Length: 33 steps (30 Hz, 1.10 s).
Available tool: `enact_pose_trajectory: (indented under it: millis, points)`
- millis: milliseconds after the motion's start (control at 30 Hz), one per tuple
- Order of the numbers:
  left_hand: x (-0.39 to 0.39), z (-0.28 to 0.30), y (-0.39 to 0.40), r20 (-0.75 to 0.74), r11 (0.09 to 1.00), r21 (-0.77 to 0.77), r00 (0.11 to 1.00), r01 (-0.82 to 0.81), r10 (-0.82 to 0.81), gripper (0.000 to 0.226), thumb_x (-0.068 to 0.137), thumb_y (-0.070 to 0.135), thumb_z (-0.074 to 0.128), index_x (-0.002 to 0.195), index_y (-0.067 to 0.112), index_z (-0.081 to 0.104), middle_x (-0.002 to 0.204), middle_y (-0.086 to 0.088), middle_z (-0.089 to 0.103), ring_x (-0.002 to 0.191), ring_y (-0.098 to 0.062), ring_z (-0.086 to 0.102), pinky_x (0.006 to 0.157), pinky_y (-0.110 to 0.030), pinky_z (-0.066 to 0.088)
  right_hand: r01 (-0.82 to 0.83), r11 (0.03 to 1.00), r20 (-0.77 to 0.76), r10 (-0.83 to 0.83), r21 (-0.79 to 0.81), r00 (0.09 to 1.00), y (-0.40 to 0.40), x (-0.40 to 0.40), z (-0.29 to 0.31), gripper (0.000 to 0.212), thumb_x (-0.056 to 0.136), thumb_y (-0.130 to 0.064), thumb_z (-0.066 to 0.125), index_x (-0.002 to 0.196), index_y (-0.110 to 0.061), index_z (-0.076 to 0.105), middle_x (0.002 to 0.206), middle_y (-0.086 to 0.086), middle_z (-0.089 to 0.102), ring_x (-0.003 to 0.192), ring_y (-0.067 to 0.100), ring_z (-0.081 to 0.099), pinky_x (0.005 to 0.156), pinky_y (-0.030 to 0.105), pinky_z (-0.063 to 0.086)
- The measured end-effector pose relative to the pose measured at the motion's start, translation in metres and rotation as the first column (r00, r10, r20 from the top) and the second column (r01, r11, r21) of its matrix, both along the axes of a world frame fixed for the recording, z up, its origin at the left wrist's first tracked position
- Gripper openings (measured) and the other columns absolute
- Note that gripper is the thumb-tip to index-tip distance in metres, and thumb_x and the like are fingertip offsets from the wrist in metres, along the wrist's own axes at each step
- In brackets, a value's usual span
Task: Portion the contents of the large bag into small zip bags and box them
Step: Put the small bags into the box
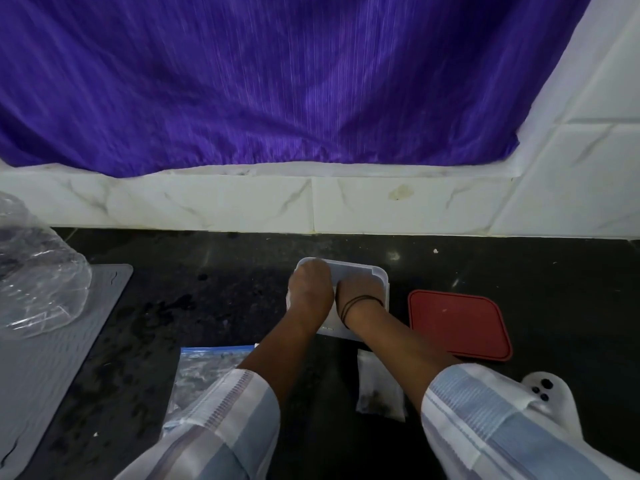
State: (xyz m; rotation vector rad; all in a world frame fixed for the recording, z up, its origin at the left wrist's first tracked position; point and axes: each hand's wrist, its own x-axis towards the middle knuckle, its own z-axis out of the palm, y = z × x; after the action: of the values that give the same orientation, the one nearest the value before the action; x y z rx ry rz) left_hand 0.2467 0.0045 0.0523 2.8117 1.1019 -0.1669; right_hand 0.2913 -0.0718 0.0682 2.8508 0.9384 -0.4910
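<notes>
A translucent white box stands on the dark counter near the wall. My left hand lies over its left side, fingers curled around the far left corner of the rim. My right hand, a dark cord on its wrist, reaches down into the box, and its fingers are hidden inside. The box's red lid lies flat just to its right. A large zip bag with a blue seal and dark contents lies under my left forearm. One small zip bag with dark bits lies between my forearms.
A crumpled clear plastic bag sits on a grey mat at the left. A white phone lies at the lower right. White marble tiles and a purple curtain close off the back.
</notes>
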Motion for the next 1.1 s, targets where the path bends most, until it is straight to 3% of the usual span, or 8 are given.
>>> enact_pose_trajectory:
  millis: [200, 400, 533, 600, 667, 733, 933, 1100]
  points:
    - [0.001, -0.015, 0.007, -0.028, 0.969, -0.181, 0.984, 0.168, -0.176, 0.022, 0.097, 0.015, 0.053, 0.109, 0.005, 0.069, 0.111, -0.012, 0.069, 0.103, -0.03, 0.065, 0.089, -0.038, 0.053, -0.06, 0.982, -0.002, 0.062, 0.177, 0.998, -0.006, 0.004, -0.009, 0.023, 0.1, -0.017, 0.04, 0.105, -0.013, 0.062, 0.111, 0.006, 0.065, 0.11, 0.023, 0.06, 0.087, 0.031, 0.044]
    - [0.004, -0.022, 0.01, 0.001, 0.95, -0.195, 0.969, 0.244, -0.249, 0.022, 0.1, 0.016, 0.053, 0.113, 0.007, 0.069, 0.115, -0.009, 0.069, 0.109, -0.025, 0.063, 0.096, -0.032, 0.047, -0.096, 0.981, -0.119, 0.117, 0.171, 0.986, -0.011, 0.01, 0.005, 0.022, 0.101, -0.01, 0.039, 0.111, -0.01, 0.059, 0.1, 0.011, 0.052, 0.099, 0.023, 0.054, 0.098, 0.032, 0.041]
    - [-0.016, 0.002, -0.002, 0.359, 0.938, -0.053, 0.883, 0.342, -0.302, 0.023, 0.096, 0.007, 0.052, 0.099, 0.01, 0.075, 0.097, -0.007, 0.075, 0.09, -0.022, 0.069, 0.083, -0.031, 0.054, -0.098, 0.916, -0.043, 0.125, 0.389, 0.991, -0.029, 0.003, 0.019, 0.023, 0.095, -0.006, 0.048, 0.109, -0.004, 0.066, 0.105, 0.014, 0.066, 0.102, 0.029, 0.064, 0.084, 0.034, 0.049]
    - [-0.041, 0.014, -0.02, 0.622, 0.931, -0.014, 0.733, 0.364, -0.277, 0.02, 0.094, 0.005, 0.055, 0.092, 0.008, 0.074, 0.088, -0.007, 0.075, 0.078, -0.019, 0.068, 0.074, -0.03, 0.054, -0.119, 0.77, 0.036, 0.124, 0.626, 0.992, -0.052, -0.005, 0.022, 0.018, 0.093, -0.004, 0.052, 0.097, -0.005, 0.07, 0.095, 0.009, 0.067, 0.088, 0.021, 0.064, 0.075, 0.025, 0.046]
    - [-0.07, 0.019, -0.042, 0.724, 0.93, -0.041, 0.652, 0.366, -0.225, 0.013, 0.093, 0.007, 0.058, 0.088, 0.01, 0.069, 0.081, -0.002, 0.07, 0.072, -0.014, 0.062, 0.067, -0.025, 0.049, -0.115, 0.605, 0.095, 0.065, 0.788, 0.993, -0.085, -0.018, 0.02, 0.012, 0.09, -0.004, 0.056, 0.086, -0.006, 0.067, 0.088, 0.008, 0.064, 0.077, 0.019, 0.06, 0.067, 0.027, 0.047]
    - [-0.096, 0.012, -0.06, 0.718, 0.912, -0.153, 0.677, 0.381, -0.163, 0.009, 0.094, 0.013, 0.06, 0.09, 0.013, 0.068, 0.081, 0.001, 0.068, 0.072, -0.011, 0.062, 0.068, -0.024, 0.049, -0.06, 0.538, 0.066, 0.008, 0.841, 0.998, -0.12, -0.03, 0.011, 0.007, 0.089, -0.007, 0.058, 0.086, -0.011, 0.063, 0.085, 0.004, 0.06, 0.075, 0.017, 0.057, 0.064, 0.028, 0.047]
    - [-0.132, -0.054, -0.105, 0.493, 0.814, -0.527, 0.868, 0.243, 0.06, 0.015, 0.094, 0.013, 0.063, 0.105, 0.018, 0.072, 0.099, 0.0, 0.074, 0.084, -0.011, 0.068, 0.084, -0.031, 0.056, 0.369, 0.585, -0.278, -0.242, 0.723, 0.93, -0.196, -0.06, -0.043, 0.011, 0.088, -0.022, 0.067, 0.094, -0.013, 0.067, 0.084, -0.003, 0.063, 0.078, 0.012, 0.058, 0.069, 0.02, 0.039]
    - [-0.122, -0.074, -0.121, 0.398, 0.725, -0.684, 0.875, 0.083, 0.275, 0.024, 0.093, 0.003, 0.056, 0.109, 0.014, 0.07, 0.099, -0.004, 0.073, 0.091, -0.02, 0.07, 0.087, -0.044, 0.058, 0.484, 0.648, -0.411, -0.276, 0.588, 0.869, -0.203, -0.074, -0.069, 0.021, 0.087, -0.032, 0.068, 0.095, -0.012, 0.07, 0.09, 0.0, 0.069, 0.082, 0.012, 0.059, 0.072, 0.021, 0.039]
